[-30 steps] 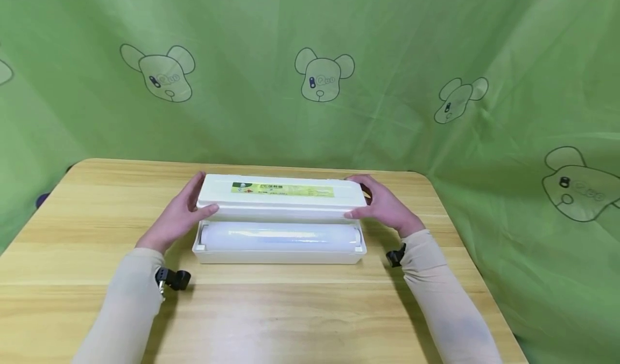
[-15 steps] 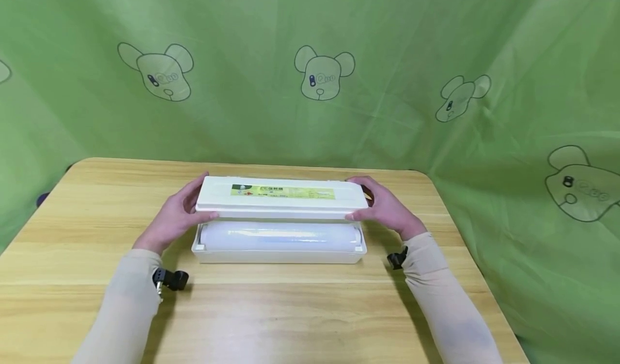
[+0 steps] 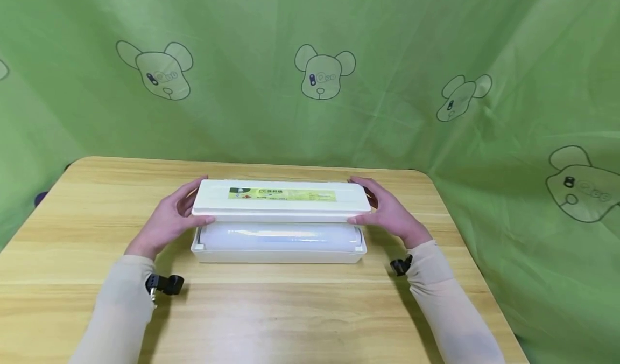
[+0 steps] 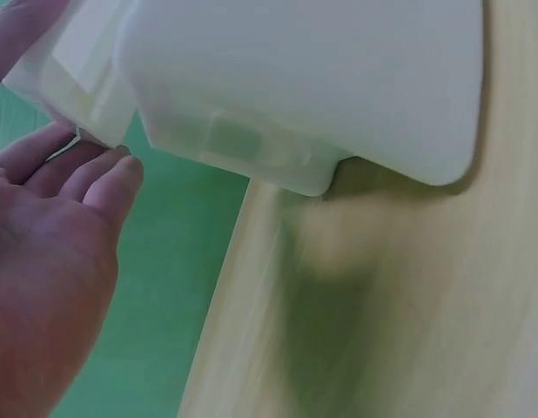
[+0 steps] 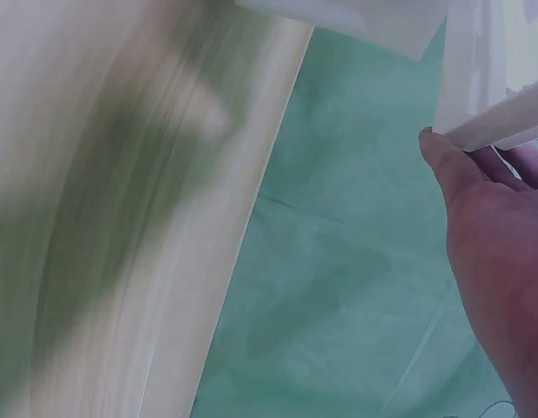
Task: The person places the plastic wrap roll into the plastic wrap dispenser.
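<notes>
In the head view a white cling film box (image 3: pixel 281 257) sits on the table, with a pale roll of film (image 3: pixel 281 237) lying inside it. Above its rear part is the white lid (image 3: pixel 281 205), raised at the front and bearing a yellow-green label. My left hand (image 3: pixel 167 218) grips the lid's left end, thumb along the front edge and fingers behind. At the opposite end my right hand (image 3: pixel 387 213) holds it the same way. Both wrist views show fingertips under the lid's end, with a gap between lid and box. The lid hides the back of the roll.
The wooden table (image 3: pixel 290 315) extends in front of the box and to both sides. Behind it hangs a green curtain (image 3: pixel 242 121) with mouse-head prints, which also runs along the right side.
The lid has come down and slightly toward me, covering more of the roll. Both hands have moved down with it, keeping their grip; the box has stayed in place.
</notes>
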`<state>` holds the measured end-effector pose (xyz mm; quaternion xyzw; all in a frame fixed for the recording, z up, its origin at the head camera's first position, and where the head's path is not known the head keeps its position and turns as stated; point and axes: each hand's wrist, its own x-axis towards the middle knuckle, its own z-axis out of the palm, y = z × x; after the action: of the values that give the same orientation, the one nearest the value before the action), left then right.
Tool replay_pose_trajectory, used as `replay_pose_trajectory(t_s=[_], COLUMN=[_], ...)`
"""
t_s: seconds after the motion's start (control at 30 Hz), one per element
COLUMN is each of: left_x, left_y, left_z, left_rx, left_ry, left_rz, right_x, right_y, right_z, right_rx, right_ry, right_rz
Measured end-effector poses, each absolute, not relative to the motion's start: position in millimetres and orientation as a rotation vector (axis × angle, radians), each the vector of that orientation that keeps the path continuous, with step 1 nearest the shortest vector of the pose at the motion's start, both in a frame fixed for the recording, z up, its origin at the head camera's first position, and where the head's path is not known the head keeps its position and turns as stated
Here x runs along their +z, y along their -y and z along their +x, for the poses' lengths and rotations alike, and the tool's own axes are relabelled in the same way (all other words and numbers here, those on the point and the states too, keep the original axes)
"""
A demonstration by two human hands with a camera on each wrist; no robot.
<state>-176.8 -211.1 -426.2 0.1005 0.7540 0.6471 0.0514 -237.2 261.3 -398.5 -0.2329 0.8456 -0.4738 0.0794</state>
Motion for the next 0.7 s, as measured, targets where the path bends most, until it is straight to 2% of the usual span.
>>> replay_pose_trajectory(t_s=[0.7], left_x=[-427.1], left_y=[207.1], left_z=[-163.1], left_rx=[1.992], left_ry=[-2.311], left_rz=[0.348], right_x=[-401.3], right_y=[-266.5], right_z=[-215.7], right_rx=[-1.526], right_ry=[-2.489], right_rz=[-0.636])
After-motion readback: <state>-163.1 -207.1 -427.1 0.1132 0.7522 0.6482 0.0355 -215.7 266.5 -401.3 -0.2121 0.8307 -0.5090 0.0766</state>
